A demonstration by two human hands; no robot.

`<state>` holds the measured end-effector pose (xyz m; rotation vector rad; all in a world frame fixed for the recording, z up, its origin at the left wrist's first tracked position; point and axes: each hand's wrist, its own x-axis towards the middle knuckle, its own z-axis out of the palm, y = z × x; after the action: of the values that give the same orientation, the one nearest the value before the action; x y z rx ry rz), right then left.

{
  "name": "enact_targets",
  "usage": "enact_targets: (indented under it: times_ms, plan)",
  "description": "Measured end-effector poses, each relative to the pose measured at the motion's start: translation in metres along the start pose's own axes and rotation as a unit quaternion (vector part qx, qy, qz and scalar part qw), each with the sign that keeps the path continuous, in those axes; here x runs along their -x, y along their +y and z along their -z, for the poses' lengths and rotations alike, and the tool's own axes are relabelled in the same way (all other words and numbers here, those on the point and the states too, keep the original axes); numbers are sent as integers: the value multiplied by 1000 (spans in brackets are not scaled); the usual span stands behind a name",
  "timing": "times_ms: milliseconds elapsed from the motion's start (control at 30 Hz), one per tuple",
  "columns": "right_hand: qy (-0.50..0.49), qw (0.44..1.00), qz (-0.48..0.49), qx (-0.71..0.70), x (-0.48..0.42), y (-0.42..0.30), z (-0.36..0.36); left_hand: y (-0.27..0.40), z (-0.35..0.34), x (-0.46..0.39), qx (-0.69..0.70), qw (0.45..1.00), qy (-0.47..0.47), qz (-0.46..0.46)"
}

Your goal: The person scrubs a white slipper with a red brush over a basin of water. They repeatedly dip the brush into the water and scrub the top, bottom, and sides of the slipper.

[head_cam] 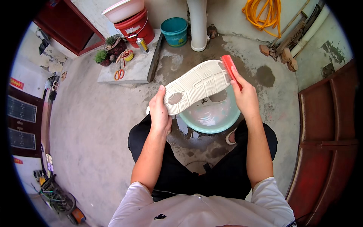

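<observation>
My left hand (159,112) grips the heel end of a shoe, whose pale, grooved rubber sole (198,86) faces up towards me. In my right hand (246,96) is a red scrubbing brush (231,68), its bristles against the far end of the sole. Below the shoe, a light green plastic basin (211,129) stands on the wet floor between my feet. It holds water, and something pale with dark marks shows partly in it under the shoe. The shoe's upper is hidden beneath the sole.
A teal bucket (174,32) stands beside a white pedestal (197,25). On a low slab (127,76) are a red bucket (137,27), potted plants, a spray can (142,45) and orange-handled scissors (119,72). A yellow hose (263,15) hangs on the wall near bricks (286,55).
</observation>
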<state>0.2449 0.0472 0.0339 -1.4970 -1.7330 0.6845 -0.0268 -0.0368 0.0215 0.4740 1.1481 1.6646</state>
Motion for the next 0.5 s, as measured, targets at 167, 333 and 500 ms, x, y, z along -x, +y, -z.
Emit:
enact_targets:
  times_ms: [167,333,500]
  plan:
    - [-124,977,172,-5,66,-22,-69,-17,7,-6,-43,999,-8,-17]
    - [-148,975,159,41,69,-46,-67,-10,11,-7,21,1000,-12,10]
    - [-119,992,30,27,30,-43,-39,-4,10,-14,6,1000,13,12]
